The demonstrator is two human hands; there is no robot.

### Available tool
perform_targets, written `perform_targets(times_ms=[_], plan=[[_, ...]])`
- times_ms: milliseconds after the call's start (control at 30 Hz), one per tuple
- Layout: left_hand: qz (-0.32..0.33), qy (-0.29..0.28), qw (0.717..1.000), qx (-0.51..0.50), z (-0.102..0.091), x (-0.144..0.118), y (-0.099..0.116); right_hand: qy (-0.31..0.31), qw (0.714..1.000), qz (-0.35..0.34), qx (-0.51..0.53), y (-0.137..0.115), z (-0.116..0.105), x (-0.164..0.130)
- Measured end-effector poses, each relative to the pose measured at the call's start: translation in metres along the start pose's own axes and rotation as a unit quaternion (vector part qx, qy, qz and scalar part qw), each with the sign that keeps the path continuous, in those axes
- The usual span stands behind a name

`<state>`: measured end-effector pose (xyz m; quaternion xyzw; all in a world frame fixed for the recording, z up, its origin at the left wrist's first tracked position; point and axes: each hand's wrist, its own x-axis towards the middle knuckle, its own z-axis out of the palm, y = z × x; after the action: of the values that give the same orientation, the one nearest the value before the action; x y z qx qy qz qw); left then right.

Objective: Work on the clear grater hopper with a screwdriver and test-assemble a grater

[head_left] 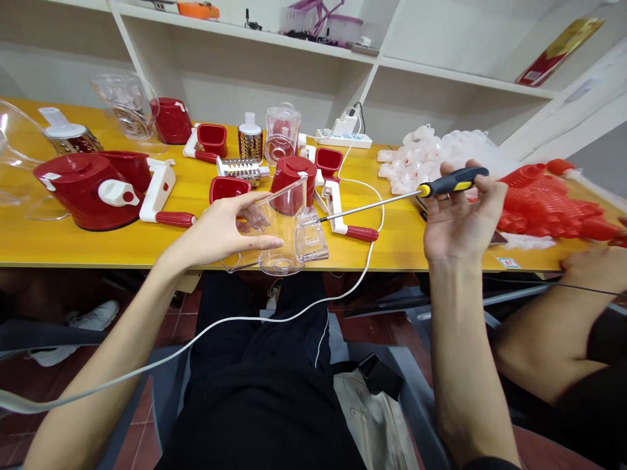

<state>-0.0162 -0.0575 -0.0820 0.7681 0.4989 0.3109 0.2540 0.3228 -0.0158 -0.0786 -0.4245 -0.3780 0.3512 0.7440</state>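
While the clear plastic housing [281, 235] is gripped at the near edge of the yellow counter [73, 238] by the left hand [223, 232], with fingers over its top and thumb along its side, a long screwdriver [416, 192] is held in the right hand [460, 219], the fingers curled round the black-and-yellow handle. The shaft is pointed to the left, and its tip is seen close beside the small clear part at the housing's right side; whether it is seated on a screw cannot be told. The housing is judged to be mid-assembly: no red body or crank has been joined to it.

Much appears to be left. Across the counter several parts lie apart: red bodies [294, 176], metal grater drums [242, 170], white cranks with red grips [343, 219] and red square hoppers [211, 138]. One larger red unit [93, 189] at the left looks closer to complete. A heap of white pieces [431, 156] and a heap of red pieces [543, 202] are stacked at the right, where another person's arm [553, 333] is seen. A white cable [274, 316] is draped from the counter over the lap.
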Motion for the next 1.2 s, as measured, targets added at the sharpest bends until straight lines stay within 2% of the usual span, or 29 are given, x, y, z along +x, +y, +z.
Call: perform_targets(times_ms=[300, 600, 833, 1033, 1200], plan=[[-0.001, 0.001, 1.0, -0.011, 0.0, 0.0, -0.002, -0.024, 0.998, -0.049, -0.019, -0.001, -0.002, 0.004], [0.002, 0.005, 1.0, -0.011, -0.001, 0.001, -0.005, -0.073, 0.996, -0.055, -0.006, -0.006, -0.011, 0.007], [0.0, 0.003, 1.0, -0.009, -0.001, 0.002, -0.007, -0.063, 0.995, -0.073, -0.023, -0.003, -0.011, 0.009], [0.012, -0.002, 1.0, -0.024, -0.001, 0.002, -0.009, -0.092, 0.993, -0.07, -0.009, -0.005, -0.016, 0.012], [0.011, 0.002, 1.0, -0.02, -0.001, 0.002, -0.01, -0.07, 0.995, -0.072, -0.009, -0.002, -0.015, 0.011]])
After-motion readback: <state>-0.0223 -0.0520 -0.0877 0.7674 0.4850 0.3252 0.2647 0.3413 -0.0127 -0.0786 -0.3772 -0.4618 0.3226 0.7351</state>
